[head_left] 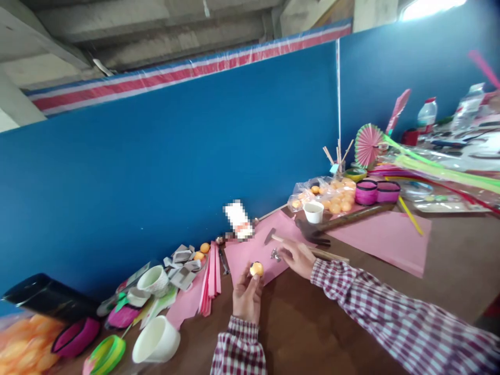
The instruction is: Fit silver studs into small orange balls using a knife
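My left hand [248, 298] holds a small orange ball [257, 269] between thumb and fingers, over the near edge of a pink paper sheet [244, 255]. To its right, my right hand [297, 257] reaches onto the same sheet, its fingertips beside a small cluster of shiny metal pieces [275, 254]. Whether those fingers pinch a piece is too small to tell. Just beyond them lies a small hammer [270, 236], its handle running partly behind my right hand.
A white cup [313, 212], a larger hammer [336, 223] and bagged orange balls [339, 195] are behind on the right. Pink paper strips [211, 278], a white paper cup [156, 339] and a black cylinder [50, 297] are at the left. A blue partition [156, 156] stands behind.
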The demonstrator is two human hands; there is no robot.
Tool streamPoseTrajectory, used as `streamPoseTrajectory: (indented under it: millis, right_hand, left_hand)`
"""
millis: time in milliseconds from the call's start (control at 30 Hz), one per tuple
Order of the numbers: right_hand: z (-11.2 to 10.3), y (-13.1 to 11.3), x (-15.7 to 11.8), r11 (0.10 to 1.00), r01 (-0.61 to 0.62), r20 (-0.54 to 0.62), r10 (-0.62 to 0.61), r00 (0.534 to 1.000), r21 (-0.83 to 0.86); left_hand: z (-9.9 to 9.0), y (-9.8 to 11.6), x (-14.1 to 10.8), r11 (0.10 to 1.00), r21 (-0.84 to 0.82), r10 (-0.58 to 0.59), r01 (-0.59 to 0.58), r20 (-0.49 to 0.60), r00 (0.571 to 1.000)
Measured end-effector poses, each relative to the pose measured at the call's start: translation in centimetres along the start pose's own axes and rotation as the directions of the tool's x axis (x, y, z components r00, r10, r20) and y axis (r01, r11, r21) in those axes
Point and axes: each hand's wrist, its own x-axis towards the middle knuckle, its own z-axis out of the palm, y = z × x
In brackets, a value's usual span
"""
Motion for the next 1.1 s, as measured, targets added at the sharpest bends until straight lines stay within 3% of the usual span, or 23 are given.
streamPoseTrajectory:
  millis: [167, 400, 633, 833, 1000, 1100]
  right_hand:
    - [0.4, 0.1, -0.1, 0.992, -0.022, -0.013, 0.024, 1.000, 0.123]
    - [0.3, -0.8, -0.3, 0.957, -0.089, -0.009, 0.095, 0.995, 0.277]
    - [0.6, -1.0, -0.4, 0.888, -0.199, 0.108, 0.169, 0.980, 0.414]
    - [0.9, -2.1, -0.6, 0.751, -0.259, 0.218, 0.156, 0.963, 0.607]
    - [0.8, -3.3, -1.0, 0.718, -0.262, 0.263, 0.113, 0.958, 0.645]
    - [0.9, -3.4, -1.0, 0.741, -0.239, 0.230, 0.117, 0.966, 0.627]
  left_hand:
    - [-0.3, -0.2, 0.2, 0.998, 0.027, 0.053, -0.053, -0.007, 0.999]
    - [0.4, -0.7, -0.3, 0.981, 0.185, 0.056, -0.051, -0.021, 0.998]
    - [0.4, -1.3, -0.1, 0.972, 0.219, 0.096, -0.089, -0.023, 0.995]
    - [0.3, -1.2, -0.3, 0.948, 0.299, 0.110, -0.105, -0.001, 0.994]
    - [0.4, -1.2, -0.1, 0.916, 0.372, 0.150, -0.152, 0.034, 0.988]
    - [0.3, -1.2, -0.1, 0.901, 0.404, 0.145, -0.160, 0.067, 0.987]
